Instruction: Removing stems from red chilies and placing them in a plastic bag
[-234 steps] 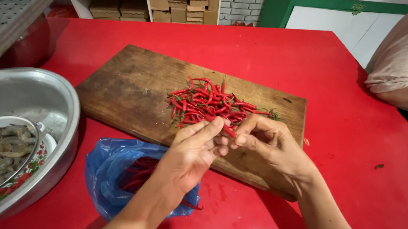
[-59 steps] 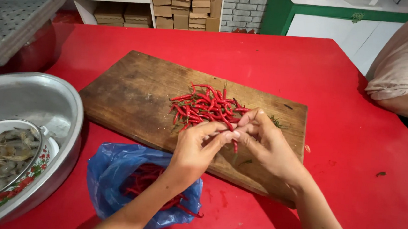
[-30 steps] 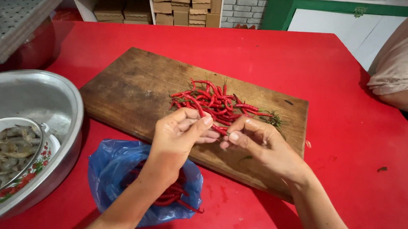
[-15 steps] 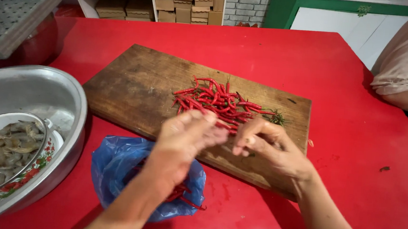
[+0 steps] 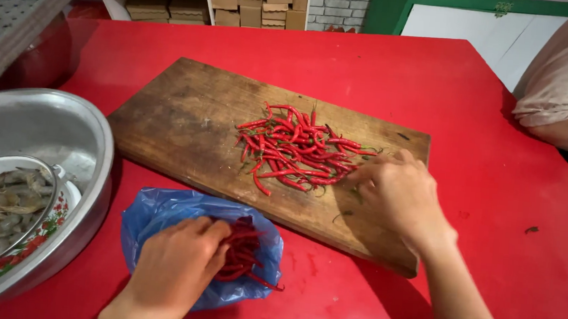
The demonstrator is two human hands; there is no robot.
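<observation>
Red chillies (image 5: 239, 254) in the blue bag (image 5: 158, 214) sat under our left grip (image 5: 177, 269), fingers curled pinching them; our right grip (image 5: 399, 192) rested loosely spread beside the board's pile (image 5: 295, 147).

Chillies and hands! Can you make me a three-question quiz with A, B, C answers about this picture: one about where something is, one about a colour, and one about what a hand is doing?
1. Where is the big pile of chillies?
A. on the wooden board
B. in the metal basin
C. on the floor

2. What colour is the bag?
A. green
B. blue
C. yellow

3. What is the left hand doing?
A. holding a knife
B. resting flat on the board
C. reaching into the bag

Answers:
1. A, the pile lies on the board's middle.
2. B, the plastic is blue against the red table.
3. C, its fingers are inside the bag among chillies, while the right hand is at the pile's edge.
</observation>
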